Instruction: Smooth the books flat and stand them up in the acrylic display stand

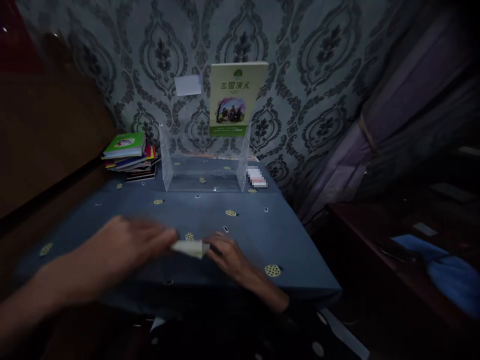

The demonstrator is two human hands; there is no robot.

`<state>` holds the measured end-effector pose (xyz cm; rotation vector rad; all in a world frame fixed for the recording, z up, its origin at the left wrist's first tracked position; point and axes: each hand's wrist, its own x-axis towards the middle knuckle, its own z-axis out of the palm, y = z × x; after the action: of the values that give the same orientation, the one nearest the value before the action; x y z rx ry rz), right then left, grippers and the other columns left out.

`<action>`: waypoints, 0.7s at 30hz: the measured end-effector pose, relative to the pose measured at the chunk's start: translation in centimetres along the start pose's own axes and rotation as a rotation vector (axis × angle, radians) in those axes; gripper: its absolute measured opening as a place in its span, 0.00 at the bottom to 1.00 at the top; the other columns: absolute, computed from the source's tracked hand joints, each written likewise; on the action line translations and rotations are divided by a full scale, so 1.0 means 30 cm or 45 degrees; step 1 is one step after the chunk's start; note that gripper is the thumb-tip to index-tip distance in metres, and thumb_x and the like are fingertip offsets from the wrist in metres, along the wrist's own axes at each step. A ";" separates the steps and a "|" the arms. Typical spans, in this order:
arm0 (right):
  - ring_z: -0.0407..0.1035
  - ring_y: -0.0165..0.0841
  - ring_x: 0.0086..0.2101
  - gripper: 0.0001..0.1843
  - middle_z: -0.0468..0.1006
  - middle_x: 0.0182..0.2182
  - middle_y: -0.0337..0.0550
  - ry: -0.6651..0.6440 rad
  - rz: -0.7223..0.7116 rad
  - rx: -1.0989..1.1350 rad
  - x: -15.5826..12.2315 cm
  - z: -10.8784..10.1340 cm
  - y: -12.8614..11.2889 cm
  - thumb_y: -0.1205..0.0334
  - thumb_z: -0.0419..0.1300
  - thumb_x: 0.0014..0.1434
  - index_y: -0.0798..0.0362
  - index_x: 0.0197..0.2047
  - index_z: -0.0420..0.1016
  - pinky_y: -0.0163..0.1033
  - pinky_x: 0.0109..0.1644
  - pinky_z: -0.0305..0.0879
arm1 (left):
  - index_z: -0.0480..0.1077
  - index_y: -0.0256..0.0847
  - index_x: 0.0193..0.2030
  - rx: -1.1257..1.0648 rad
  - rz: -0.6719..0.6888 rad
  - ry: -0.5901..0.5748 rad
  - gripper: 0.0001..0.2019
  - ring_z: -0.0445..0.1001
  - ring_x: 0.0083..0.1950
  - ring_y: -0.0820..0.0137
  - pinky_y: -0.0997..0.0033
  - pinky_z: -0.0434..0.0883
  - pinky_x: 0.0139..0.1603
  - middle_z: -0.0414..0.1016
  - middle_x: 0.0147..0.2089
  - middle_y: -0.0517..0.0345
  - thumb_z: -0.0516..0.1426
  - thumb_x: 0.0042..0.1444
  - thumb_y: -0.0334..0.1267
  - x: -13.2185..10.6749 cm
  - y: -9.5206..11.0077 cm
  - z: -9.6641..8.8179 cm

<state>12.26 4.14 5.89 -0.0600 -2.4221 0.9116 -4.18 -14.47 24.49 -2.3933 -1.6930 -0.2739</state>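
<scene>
Over the front part of the table, a pale, narrow item [189,248] spans the gap between my two hands; its kind cannot be made out, though it looks like paper or a slim book seen edge-on. My left hand [125,245], blurred by motion, pinches its left end with the fingertips. At the other end, my right hand [229,256] is closed on it with curled fingers. Farther back stands a clear acrylic rack [202,182]. A green and cream book [234,100] with Chinese lettering rests upright at the rack's upper right.
A blue tablecloth [195,212] with a pineapple print covers the table. Books are stacked [129,152] at the back left. A small white box [257,177] lies right of the rack. Beyond the right edge are a purple curtain [337,150] and a dark surface holding blue cloth [450,275].
</scene>
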 end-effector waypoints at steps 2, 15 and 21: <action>0.69 0.32 0.31 0.14 0.75 0.28 0.39 0.013 0.128 0.122 0.024 -0.008 -0.002 0.57 0.54 0.69 0.52 0.34 0.74 0.36 0.37 0.65 | 0.65 0.43 0.33 0.027 -0.044 0.000 0.19 0.64 0.20 0.74 0.72 0.55 0.22 0.69 0.25 0.64 0.41 0.73 0.44 0.092 -0.114 -0.023; 0.63 0.29 0.19 0.19 0.70 0.19 0.33 0.019 0.905 0.539 0.024 -0.023 0.071 0.43 0.60 0.61 0.50 0.30 0.65 0.33 0.23 0.57 | 0.72 0.39 0.44 -0.316 -0.286 -0.377 0.19 0.76 0.40 0.63 0.68 0.67 0.40 0.78 0.39 0.52 0.44 0.71 0.47 0.414 -0.544 0.604; 0.69 0.32 0.23 0.05 0.73 0.20 0.33 -0.108 0.933 0.014 0.033 -0.066 0.088 0.61 0.62 0.59 0.50 0.34 0.69 0.35 0.29 0.60 | 0.69 0.39 0.52 -0.134 -0.253 -0.294 0.13 0.75 0.50 0.62 0.65 0.70 0.51 0.75 0.51 0.48 0.47 0.70 0.39 0.338 -0.523 0.659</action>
<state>12.05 7.59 5.96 -0.9704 -2.4922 1.2432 -14.93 5.08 8.94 -2.4113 -2.0726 -0.1216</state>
